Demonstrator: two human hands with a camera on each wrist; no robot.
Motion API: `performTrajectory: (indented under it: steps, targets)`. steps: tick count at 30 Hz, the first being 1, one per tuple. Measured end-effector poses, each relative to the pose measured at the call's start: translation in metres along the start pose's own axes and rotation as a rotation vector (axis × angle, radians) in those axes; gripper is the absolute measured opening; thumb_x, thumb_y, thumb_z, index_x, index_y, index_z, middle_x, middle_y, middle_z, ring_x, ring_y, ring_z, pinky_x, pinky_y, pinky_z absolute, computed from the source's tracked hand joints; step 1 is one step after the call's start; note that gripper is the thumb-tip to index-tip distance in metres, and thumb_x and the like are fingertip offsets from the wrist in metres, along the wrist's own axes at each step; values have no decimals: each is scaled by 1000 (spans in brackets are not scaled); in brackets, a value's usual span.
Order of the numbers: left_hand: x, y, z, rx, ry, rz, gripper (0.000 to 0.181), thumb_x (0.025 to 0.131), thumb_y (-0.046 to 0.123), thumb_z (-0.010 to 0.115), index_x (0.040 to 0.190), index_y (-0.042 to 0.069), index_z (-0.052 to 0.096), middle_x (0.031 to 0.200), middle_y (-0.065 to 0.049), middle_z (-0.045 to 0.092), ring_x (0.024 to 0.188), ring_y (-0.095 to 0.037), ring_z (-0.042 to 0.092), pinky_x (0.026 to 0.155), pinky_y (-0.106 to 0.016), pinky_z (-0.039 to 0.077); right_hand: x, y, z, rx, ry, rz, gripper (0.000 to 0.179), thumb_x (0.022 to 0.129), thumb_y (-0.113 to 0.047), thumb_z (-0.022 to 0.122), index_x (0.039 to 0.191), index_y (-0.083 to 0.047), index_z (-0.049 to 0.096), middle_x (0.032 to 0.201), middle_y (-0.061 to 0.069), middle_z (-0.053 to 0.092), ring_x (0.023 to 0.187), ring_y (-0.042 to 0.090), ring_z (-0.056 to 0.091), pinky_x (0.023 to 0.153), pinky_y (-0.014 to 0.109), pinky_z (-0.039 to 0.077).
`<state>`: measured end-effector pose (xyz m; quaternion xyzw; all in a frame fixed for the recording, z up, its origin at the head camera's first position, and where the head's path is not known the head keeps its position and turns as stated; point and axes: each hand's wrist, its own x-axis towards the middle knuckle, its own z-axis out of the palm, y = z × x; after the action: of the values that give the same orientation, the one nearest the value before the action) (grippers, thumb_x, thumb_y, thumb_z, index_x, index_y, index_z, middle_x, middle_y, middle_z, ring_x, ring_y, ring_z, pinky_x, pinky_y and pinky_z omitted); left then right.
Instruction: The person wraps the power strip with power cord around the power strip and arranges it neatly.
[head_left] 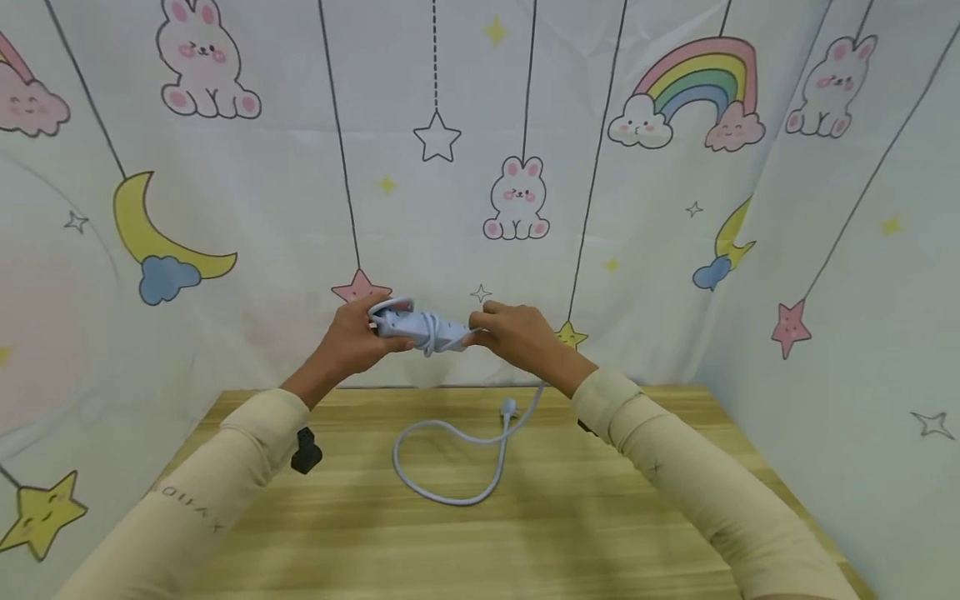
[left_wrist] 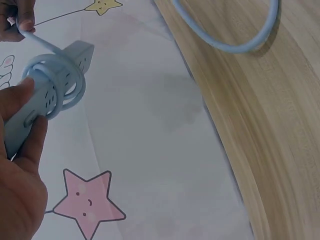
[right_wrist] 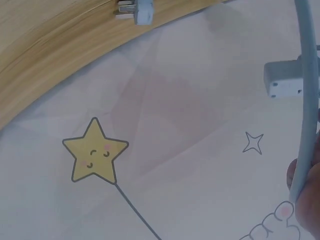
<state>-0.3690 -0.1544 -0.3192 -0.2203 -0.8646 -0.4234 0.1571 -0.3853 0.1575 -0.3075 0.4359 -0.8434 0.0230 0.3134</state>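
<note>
Up off the table, my left hand (head_left: 356, 337) grips one end of a pale blue-white power strip (head_left: 399, 323), thumb and fingers on opposite sides. In the left wrist view, several loops of its cord (left_wrist: 80, 82) wind around the strip's middle, over the outlet slots. At the strip's other end, my right hand (head_left: 517, 333) pinches the cord between thumb and fingers. The right wrist view shows the cord (right_wrist: 307, 90) running past the right fingers, with the strip's end (right_wrist: 282, 79) behind it. From there the cord hangs to the table.
On the wooden table (head_left: 337, 525) the rest of the cord (head_left: 442, 502) lies in a wide loop, its plug (head_left: 508, 408) near the back edge. Behind rises a white cloth backdrop (head_left: 450, 233) printed with rabbits, stars and rainbows; side cloths flank the table.
</note>
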Motion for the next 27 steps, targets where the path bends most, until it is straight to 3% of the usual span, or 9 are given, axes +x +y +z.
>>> performTrajectory:
  steps: [3,6,10,13,16,19,22,27]
  targets:
    - [0,-6,-6,-49,-74,-26,59,95,12,92,150,10,71,152,-18,71,127,-35,72,93,-25,59,3,4,-2,4,-22,-3,29,101,-43,80,99,-16,69,80,2,59,54,6,29,55,23,20]
    - [-2,-11,-9,-120,-118,-16,55,93,8,93,144,9,75,147,-19,72,119,-29,71,92,-24,59,2,8,0,0,-7,-32,33,97,-45,82,94,-17,65,77,1,55,55,4,26,56,22,18]
    - [-6,-18,-10,-279,-181,-11,52,90,2,94,139,3,76,141,-19,75,107,-17,72,87,-24,62,-1,14,4,26,43,-58,29,93,-41,84,93,-18,66,77,0,54,55,4,23,56,23,19]
    - [-9,-24,-8,-421,-226,-24,50,92,-3,89,140,-2,74,137,-10,75,106,-14,74,87,-26,64,-3,18,6,82,53,-44,24,94,-37,82,100,-16,72,82,1,59,56,7,33,55,24,28]
    - [-11,-29,-2,-577,-256,-38,43,96,-8,82,138,0,75,133,-1,73,109,-15,73,90,-26,65,-2,18,9,163,28,-7,22,98,-32,81,110,-14,77,90,2,66,63,12,51,59,30,45]
    - [-13,-32,6,-739,-271,-63,38,100,-10,76,132,11,79,132,1,71,112,-16,71,94,-27,66,1,18,13,253,-13,34,21,103,-26,79,119,-12,79,102,5,74,79,19,68,72,38,60]
    - [-14,-31,15,-871,-267,-69,36,105,-8,72,130,17,79,134,-1,66,117,-17,69,100,-31,67,5,18,17,368,-38,84,25,109,-26,71,126,-9,80,115,10,78,96,26,73,87,46,63]
    - [-9,-22,29,-988,-222,-39,34,109,-6,66,132,17,75,138,-4,61,122,-16,70,106,-34,66,10,16,26,582,-34,160,65,115,-57,39,131,-6,76,124,15,78,108,30,71,98,51,61]
